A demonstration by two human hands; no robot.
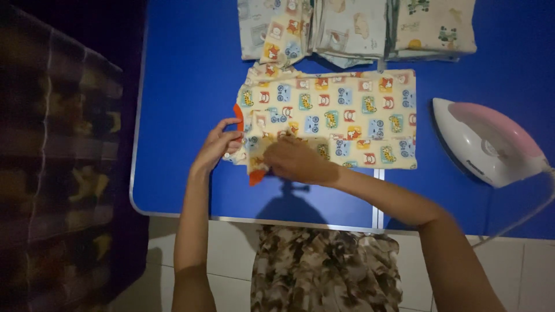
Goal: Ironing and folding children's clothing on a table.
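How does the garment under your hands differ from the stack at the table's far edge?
The printed garment lies single and spread flat mid-table, with both hands on its left end; the folded stack sits untouched in overlapping piles. The garment shows orange trim; none shows on the stack. Both are pale cartoon-print cloth on the blue table.

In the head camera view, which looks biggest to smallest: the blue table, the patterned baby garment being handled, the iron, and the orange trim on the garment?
1. Blue table, by far the largest.
2. Patterned baby garment, spread flat on it.
3. White and pink iron, at the right.
4. Orange trim, a small strip at the garment's left edge, beside the left hand.
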